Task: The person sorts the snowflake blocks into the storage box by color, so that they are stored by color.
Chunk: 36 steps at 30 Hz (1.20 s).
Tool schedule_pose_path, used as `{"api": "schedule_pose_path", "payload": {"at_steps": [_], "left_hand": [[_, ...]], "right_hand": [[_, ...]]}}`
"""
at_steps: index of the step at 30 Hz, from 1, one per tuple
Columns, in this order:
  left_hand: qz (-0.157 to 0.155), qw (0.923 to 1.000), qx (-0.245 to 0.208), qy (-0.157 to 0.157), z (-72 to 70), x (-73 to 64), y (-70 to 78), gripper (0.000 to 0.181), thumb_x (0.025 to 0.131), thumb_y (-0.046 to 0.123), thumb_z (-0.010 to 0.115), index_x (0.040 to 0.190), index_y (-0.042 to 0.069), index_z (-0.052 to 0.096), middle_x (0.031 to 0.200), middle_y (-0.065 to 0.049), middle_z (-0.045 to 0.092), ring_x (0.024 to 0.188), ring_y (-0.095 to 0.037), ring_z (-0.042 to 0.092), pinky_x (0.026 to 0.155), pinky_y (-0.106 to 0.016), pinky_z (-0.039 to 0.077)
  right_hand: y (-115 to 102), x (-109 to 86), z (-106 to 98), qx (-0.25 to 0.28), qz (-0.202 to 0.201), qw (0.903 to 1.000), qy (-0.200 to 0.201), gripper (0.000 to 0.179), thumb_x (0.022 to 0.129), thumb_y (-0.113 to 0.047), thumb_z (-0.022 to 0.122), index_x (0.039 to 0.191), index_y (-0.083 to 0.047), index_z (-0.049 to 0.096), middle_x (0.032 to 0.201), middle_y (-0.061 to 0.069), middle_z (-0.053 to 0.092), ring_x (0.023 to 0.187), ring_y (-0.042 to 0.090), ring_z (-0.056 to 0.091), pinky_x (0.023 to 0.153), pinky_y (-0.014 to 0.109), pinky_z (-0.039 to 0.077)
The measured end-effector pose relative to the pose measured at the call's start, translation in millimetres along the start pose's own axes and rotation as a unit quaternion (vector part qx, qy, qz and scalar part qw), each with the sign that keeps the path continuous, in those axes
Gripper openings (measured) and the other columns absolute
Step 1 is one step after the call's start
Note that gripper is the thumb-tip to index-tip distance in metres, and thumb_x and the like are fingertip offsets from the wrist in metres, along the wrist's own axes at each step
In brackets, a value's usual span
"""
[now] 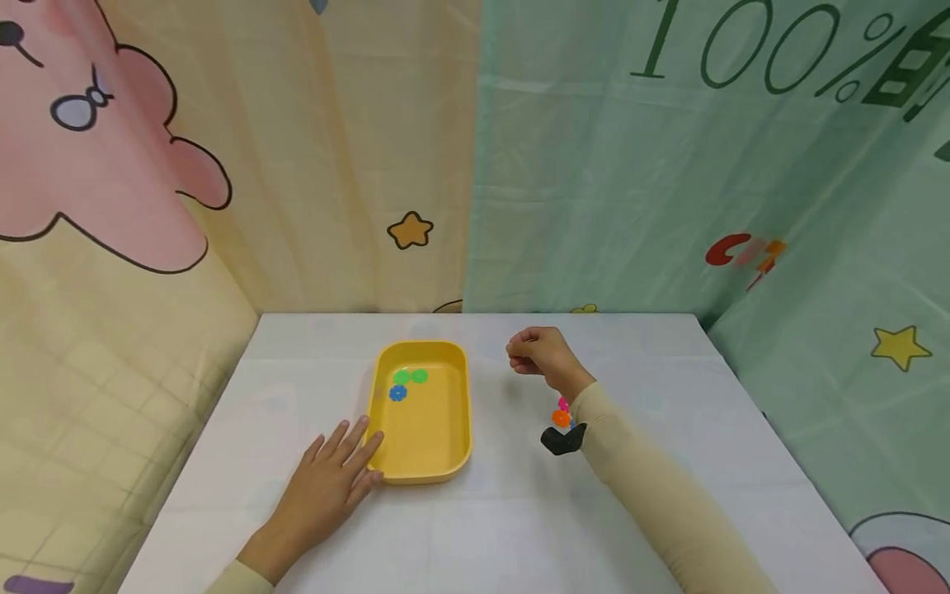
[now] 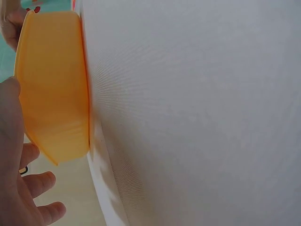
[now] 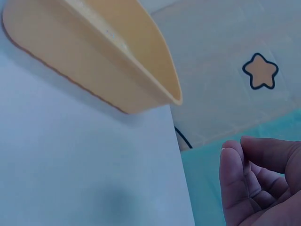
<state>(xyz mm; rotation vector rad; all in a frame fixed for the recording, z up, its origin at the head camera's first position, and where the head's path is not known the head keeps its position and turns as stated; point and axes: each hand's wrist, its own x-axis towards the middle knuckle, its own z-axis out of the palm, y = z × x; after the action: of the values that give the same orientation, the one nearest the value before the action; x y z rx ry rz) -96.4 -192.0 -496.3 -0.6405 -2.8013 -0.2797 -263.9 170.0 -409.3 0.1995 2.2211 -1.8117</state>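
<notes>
A yellow tray (image 1: 434, 477) stands on the white table, holding two green flower-shaped pieces (image 1: 420, 376) and a blue one (image 1: 398, 393) near its far left. My left hand (image 1: 326, 483) is spread at the tray's near left corner, fingertips at the rim. In the left wrist view, its fingers (image 2: 40, 183) lie along the tray's side. My right hand (image 1: 545, 355) is raised to the right of the tray. Its thumb and index fingertips (image 3: 231, 165) meet, and no piece shows between them. The other fingers are curled in.
Small pink (image 1: 563, 403), orange (image 1: 561, 418) and blue pieces lie on the table beside my right wrist, partly hidden by the sleeve and the black wrist camera (image 1: 564, 440). Printed curtains (image 1: 356, 165) hang behind the table (image 1: 475, 544) and along both sides.
</notes>
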Motion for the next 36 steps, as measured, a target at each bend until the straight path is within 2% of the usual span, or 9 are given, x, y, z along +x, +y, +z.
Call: {"api": "schedule_pose_path", "payload": {"at_steps": [7,19,28,36], "left_hand": [[0.003,1.0000,0.000,0.006,2.3,0.2,-0.1,0.058,0.100,0.046,0.061,0.150,0.018,0.054,0.160,-0.010,0.042,0.144,-0.039,0.042,0.112,-0.064,0.034],[0.009,0.9999,0.005,0.011,3.2,1.0,0.1,0.058,0.099,0.045,0.063,0.149,0.018,0.054,0.160,-0.011,0.043,0.144,-0.040,0.043,0.111,-0.064,0.036],[-0.003,0.9999,0.002,-0.014,4.9,0.5,-1.7,0.059,0.100,0.046,0.060,0.152,0.019,0.051,0.163,-0.010,0.039,0.147,-0.038,0.038,0.114,-0.063,0.032],[0.003,1.0000,0.003,-0.002,6.2,-0.4,-2.4,0.058,0.100,0.046,0.060,0.151,0.019,0.051,0.162,-0.011,0.040,0.146,-0.039,0.039,0.113,-0.063,0.033]], "right_hand": [[12.6,-7.5,-40.5,-0.002,0.013,0.9996,0.024,0.020,0.099,-0.012,0.068,0.111,0.003,0.064,0.103,0.020,0.068,0.078,0.021,0.069,0.075,0.029,0.062],[39.4,-22.9,-95.5,-0.014,0.027,0.9980,0.055,0.023,0.100,-0.012,0.065,0.115,0.006,0.061,0.089,0.009,0.068,0.071,0.013,0.068,0.071,0.025,0.061],[59.8,-33.5,-111.8,-0.027,0.062,0.9952,0.071,0.028,0.101,-0.013,0.064,0.121,0.007,0.059,0.091,0.007,0.066,0.073,0.014,0.066,0.071,0.024,0.061],[80.2,-39.5,-114.7,-0.051,0.067,0.9943,0.066,0.026,0.102,-0.016,0.063,0.118,0.004,0.062,0.089,0.007,0.066,0.076,0.018,0.065,0.070,0.024,0.059]]}}
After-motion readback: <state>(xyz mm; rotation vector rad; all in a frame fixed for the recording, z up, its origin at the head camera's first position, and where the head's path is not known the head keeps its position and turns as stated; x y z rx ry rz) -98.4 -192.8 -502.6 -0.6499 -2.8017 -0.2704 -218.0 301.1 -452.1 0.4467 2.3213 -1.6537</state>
